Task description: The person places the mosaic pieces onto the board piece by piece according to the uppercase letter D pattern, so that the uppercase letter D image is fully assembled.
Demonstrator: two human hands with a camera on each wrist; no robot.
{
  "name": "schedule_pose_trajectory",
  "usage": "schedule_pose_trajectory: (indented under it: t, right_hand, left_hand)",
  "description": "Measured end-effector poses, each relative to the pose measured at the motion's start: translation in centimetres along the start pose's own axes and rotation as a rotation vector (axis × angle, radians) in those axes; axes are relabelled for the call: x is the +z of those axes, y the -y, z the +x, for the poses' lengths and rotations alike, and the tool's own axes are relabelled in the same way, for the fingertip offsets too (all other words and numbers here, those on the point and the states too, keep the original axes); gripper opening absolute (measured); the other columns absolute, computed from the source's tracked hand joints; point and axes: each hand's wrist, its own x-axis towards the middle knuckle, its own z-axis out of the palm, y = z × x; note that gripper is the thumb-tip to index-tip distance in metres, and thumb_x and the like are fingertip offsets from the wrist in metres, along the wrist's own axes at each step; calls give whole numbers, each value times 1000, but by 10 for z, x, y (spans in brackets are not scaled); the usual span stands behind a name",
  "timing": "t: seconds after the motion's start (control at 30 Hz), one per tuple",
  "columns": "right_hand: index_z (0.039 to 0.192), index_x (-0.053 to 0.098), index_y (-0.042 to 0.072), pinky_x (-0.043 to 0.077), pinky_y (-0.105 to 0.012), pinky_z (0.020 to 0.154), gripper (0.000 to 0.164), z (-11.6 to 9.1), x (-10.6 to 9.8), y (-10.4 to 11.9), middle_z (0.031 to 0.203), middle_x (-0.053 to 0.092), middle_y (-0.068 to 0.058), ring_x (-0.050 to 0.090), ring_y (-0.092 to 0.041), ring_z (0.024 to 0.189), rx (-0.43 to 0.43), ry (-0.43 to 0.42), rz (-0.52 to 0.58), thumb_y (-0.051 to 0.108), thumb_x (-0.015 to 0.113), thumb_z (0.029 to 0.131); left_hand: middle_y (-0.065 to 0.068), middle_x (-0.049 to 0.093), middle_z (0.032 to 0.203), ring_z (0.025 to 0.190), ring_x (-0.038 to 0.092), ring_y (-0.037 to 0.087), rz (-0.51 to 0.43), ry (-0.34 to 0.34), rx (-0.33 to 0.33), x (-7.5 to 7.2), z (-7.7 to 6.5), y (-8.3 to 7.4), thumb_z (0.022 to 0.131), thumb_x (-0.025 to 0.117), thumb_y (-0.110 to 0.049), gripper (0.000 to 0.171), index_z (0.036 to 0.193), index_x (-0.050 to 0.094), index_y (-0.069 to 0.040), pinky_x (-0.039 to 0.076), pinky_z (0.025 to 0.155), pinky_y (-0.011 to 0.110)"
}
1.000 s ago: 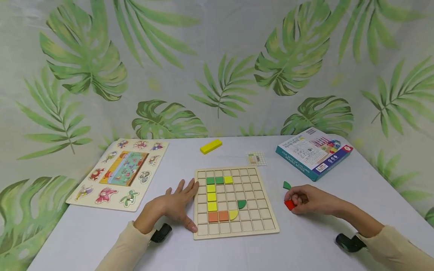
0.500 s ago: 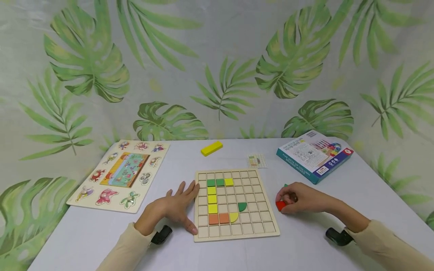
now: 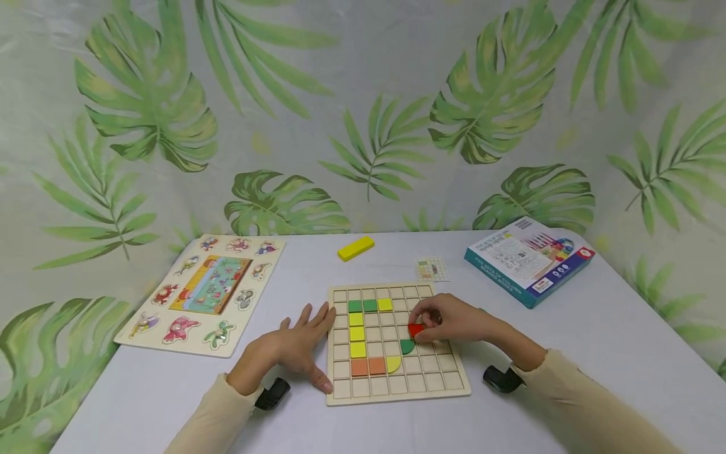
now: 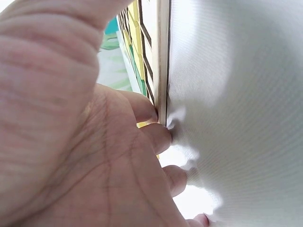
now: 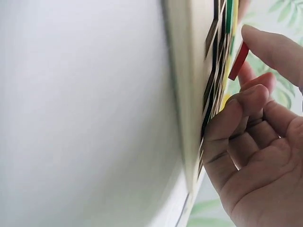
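A wooden grid board (image 3: pixel 397 389) lies on the table in the head view. Green, yellow and orange tiles sit in some of its cells, among them a yellow quarter-round tile (image 3: pixel 392 364) and a green quarter-round tile (image 3: pixel 407 346). My left hand (image 3: pixel 297 347) is spread flat beside the board, its fingertips and thumb touching the left edge. Over the board's right part, my right hand (image 3: pixel 454 318) pinches a red tile (image 3: pixel 416 330) between thumb and fingers. In the right wrist view the red tile (image 5: pixel 239 61) stands tilted just off the grid; its full outline is partly hidden.
Behind the board lie a yellow block (image 3: pixel 356 248) and a small printed pattern card (image 3: pixel 432 269). A teal-sided box (image 3: pixel 527 260) rests at the back right. On the left is a wooden animal puzzle board (image 3: pixel 198 293).
My right hand has carried the red tile leftward from the table on the right to over the board. My left hand has stayed at the board's left edge.
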Motion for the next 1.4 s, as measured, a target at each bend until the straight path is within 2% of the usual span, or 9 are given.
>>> schedule_pose_trajectory:
  t: [0.23, 0.5, 0.83, 1.17, 1.3, 1.4]
  right_hand:
    - [106, 70, 6, 38, -18, 60, 21, 17, 6, 6, 69, 51, 7, 46, -5, 62, -47, 16, -21, 17, 76, 89]
    - [105, 69, 4, 40, -18, 60, 22, 24, 9, 12, 72, 56, 4, 47, -6, 62, -34, 30, -12, 13, 77, 87]
    - [105, 69, 5, 45, -20, 61, 19, 22, 5, 7, 73, 59, 4, 50, -6, 62, -55, 20, -41, 13, 76, 89]
    - [101, 67, 7, 43, -19, 60, 15, 18, 6, 8, 73, 57, 5, 49, -5, 63, -54, 5, -85, 14, 75, 90]
    - [108, 66, 6, 46, -20, 62, 22, 15, 6, 7, 75, 59, 5, 52, -5, 65, -58, 1, -90, 16, 75, 91]
    - [115, 65, 6, 48, -22, 66, 30, 9, -1, 4, 79, 61, 6, 55, -6, 69, -43, -42, -108, 21, 75, 91]
  left_hand:
    - [13, -3, 169, 154, -8, 42, 10, -11, 5, 1, 0, -1, 62, 93, -50, 137, 162, 9, -8, 3, 115, 73]
    - [13, -3, 169, 154, -8, 42, 14, -10, -1, 1, 1, 0, 62, 92, -51, 137, 162, 8, -8, 3, 115, 73]
    - [14, -3, 169, 154, -7, 42, 35, -11, 0, -1, 0, -1, 63, 92, -52, 137, 162, 8, -8, 5, 115, 73]
    - [13, -3, 170, 154, -7, 42, 34, -11, -7, -1, 2, 1, 62, 92, -53, 137, 162, 8, -8, 5, 116, 72]
    - [12, -3, 170, 155, -8, 41, 32, -3, -11, 1, 2, 1, 62, 92, -52, 137, 162, 8, -9, 4, 116, 72]
    - [12, -5, 170, 154, -9, 40, 21, 10, -9, 0, 2, 1, 63, 91, -53, 137, 162, 6, -10, 3, 116, 71]
